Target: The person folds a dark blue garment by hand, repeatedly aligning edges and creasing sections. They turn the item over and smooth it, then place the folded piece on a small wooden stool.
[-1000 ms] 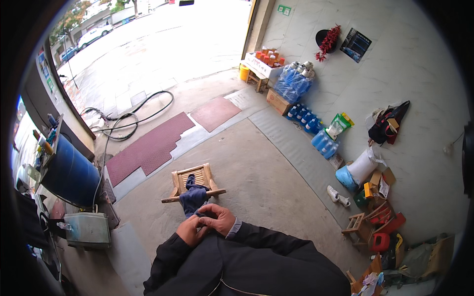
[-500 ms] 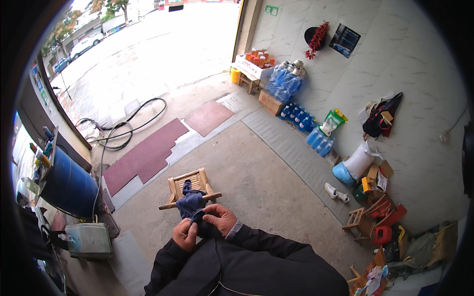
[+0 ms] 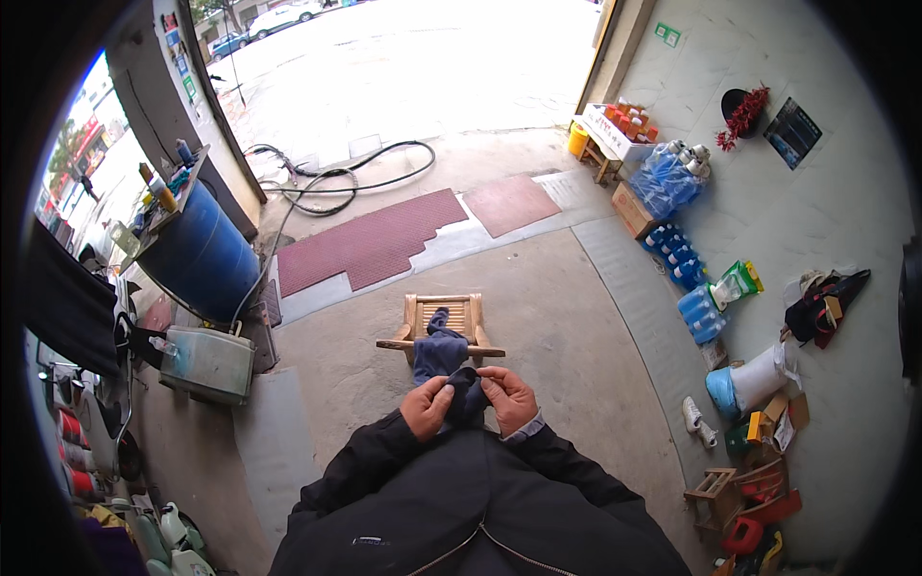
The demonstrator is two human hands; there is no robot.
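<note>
A small wooden chair (image 3: 420,309) stands on the floor just ahead of me. Over its near rail hangs a blue-grey cloth (image 3: 440,353), one narrow end lying on the slatted part. Close to my jacket, a darker piece of fabric (image 3: 465,396) is stretched between my hands; whether it joins the blue-grey cloth I cannot tell. My left hand (image 3: 424,409) is closed on its left edge, thumb on top. Opposite, my right hand (image 3: 512,399) pinches the right edge between thumb and fingers.
At left are a blue barrel (image 3: 206,252) and a grey-green container (image 3: 209,363). A black hose (image 3: 331,192) coils near red mats (image 3: 370,240) by the open doorway. Along the right wall are blue bottles (image 3: 677,254), white shoes (image 3: 699,422) and a wooden stool (image 3: 713,499).
My view has turned left, so the room has shifted rightward in the picture. The hands are somewhat farther apart and more level, both still gripping the dark fabric.
</note>
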